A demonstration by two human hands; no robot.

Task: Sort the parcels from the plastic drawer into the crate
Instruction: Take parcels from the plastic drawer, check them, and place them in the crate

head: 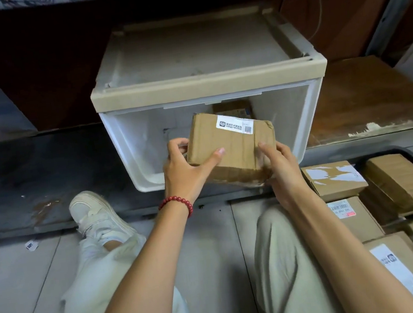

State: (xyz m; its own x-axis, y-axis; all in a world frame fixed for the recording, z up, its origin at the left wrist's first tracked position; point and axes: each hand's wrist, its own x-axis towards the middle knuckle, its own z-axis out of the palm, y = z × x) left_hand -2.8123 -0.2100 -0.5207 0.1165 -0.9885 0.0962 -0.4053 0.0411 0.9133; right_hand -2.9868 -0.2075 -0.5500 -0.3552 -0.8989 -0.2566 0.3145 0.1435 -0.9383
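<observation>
1. Centrally, a brown cardboard parcel (230, 142) with a white label on its top face is held tilted, at the open front of the clear plastic drawer (119, 141) and overlapping its front rim.
2. The left grip (183, 170) grasps the parcel's left edge, with the thumb lying across the top face and the fingers curled round the far side.
3. The right grip (280, 167) grasps the lower right corner, thumb pressed on the top face.
4. The drawer stands out from its beige housing (206, 82), and its front edge overhangs the ledge. Its left half shows open room. A second parcel (230, 107) lies against the back wall, partly hidden by the held one.
5. At lower right, the rim of a black crate (388, 151) frames a corrugated cardboard stack (400, 180). A torn-label parcel (334, 179) sits just beside the stack; whether it lies inside the crate I cannot tell.
6. The grey floor (20, 286) opens wide at lower left, where a white shoe (97, 215) rests clear of the drawer's corner.
</observation>
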